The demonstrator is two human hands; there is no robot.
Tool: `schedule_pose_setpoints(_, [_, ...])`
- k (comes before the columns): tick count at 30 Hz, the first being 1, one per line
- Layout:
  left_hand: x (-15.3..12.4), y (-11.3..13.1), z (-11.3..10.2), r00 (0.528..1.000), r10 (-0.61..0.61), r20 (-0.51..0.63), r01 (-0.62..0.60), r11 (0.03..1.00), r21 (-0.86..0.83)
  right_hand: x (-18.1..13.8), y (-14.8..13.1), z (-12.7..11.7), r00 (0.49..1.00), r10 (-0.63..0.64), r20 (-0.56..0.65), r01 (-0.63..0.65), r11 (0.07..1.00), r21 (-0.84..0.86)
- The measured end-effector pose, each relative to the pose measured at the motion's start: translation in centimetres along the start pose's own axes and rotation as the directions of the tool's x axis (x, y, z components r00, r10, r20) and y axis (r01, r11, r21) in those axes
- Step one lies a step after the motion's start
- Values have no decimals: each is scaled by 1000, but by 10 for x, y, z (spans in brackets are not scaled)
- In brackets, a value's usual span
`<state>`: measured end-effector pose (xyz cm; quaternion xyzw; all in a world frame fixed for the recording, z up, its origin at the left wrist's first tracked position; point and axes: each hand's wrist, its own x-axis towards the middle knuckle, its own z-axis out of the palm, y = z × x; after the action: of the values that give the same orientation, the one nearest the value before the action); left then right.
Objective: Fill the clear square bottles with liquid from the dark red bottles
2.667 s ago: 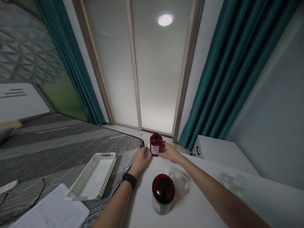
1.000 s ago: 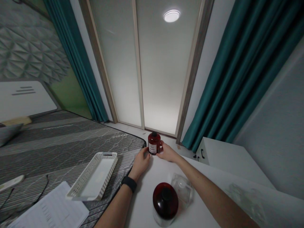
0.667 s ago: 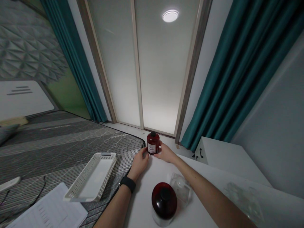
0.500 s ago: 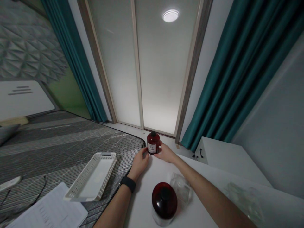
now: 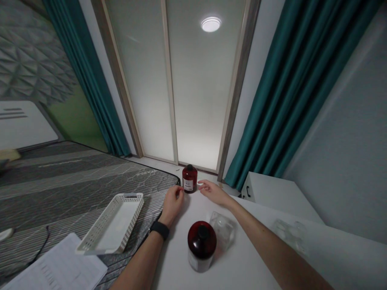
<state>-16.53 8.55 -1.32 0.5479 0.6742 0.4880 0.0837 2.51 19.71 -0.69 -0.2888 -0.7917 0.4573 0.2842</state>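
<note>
A dark red bottle (image 5: 189,179) with a black cap and white label stands upright at the far end of the white table (image 5: 232,270). My left hand (image 5: 173,203), loosely bent and holding nothing, is close by the bottle's lower left side. To the right of the bottle my right hand (image 5: 214,193) is open, its fingers apart and a small gap from the glass. Nearer to me is a larger dark red bottle (image 5: 202,245) with a black cap. Crumpled clear plastic (image 5: 223,229) lies beside it, under my right forearm.
On the striped grey mat at left are a white perforated basket (image 5: 116,225), printed papers (image 5: 62,266) and a dark cable (image 5: 39,253). More clear plastic (image 5: 290,233) lies at right. Beyond stand a white cabinet (image 5: 272,195) and a frosted sliding door (image 5: 199,100).
Both hands have come away from the small bottle, the right one outward to the right and the left slightly back. The bottle stays upright at the table's end. The view has shifted slightly.
</note>
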Motion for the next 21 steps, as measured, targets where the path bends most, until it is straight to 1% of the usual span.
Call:
schedule_pose_setpoints(2, [-3, 8, -5, 1000, -2, 26, 3, 999, -53, -10, -11, -6, 1000, -5, 17, 5, 1000, 8])
schedule_pose_setpoints(5, [-7, 25, -15, 994, 19, 110, -1, 988, -155, -25, -29, -15, 1000, -20, 20, 19, 1000, 10])
schedule_pose_setpoints(8, [-11, 46, -31, 978, 68, 196, -16, 967, -254, -42, -45, -21, 999, -42, -7, 42, 999, 5])
schedule_pose_setpoints(11, [-20, 66, -50, 951, 138, 276, -41, 943, -331, -63, -57, -24, 996, -69, -50, 69, 998, -16])
schedule_pose_setpoints(13, [-31, 76, -59, 916, 221, 336, -71, 910, -408, -78, -63, -24, 993, -89, -81, 86, 995, -40])
schedule_pose_setpoints(15, [-44, 82, -64, 877, 304, 372, -129, 895, -427, -95, -68, -23, 988, -108, -108, 101, 993, -67])
schedule_pose_setpoints(17, [-57, 85, -65, 822, 401, 404, -208, 872, -442, -111, -73, -20, 985, -116, -127, 105, 990, -92])
schedule_pose_setpoints(19, [-68, 87, -62, 774, 464, 431, -277, 860, -429, -127, -76, -18, 985, -102, -138, 85, 989, -121])
schedule_pose_setpoints(21, [-78, 87, -58, 760, 475, 443, -304, 863, -404, -142, -78, -16, 986, -86, -144, 62, 985, -163])
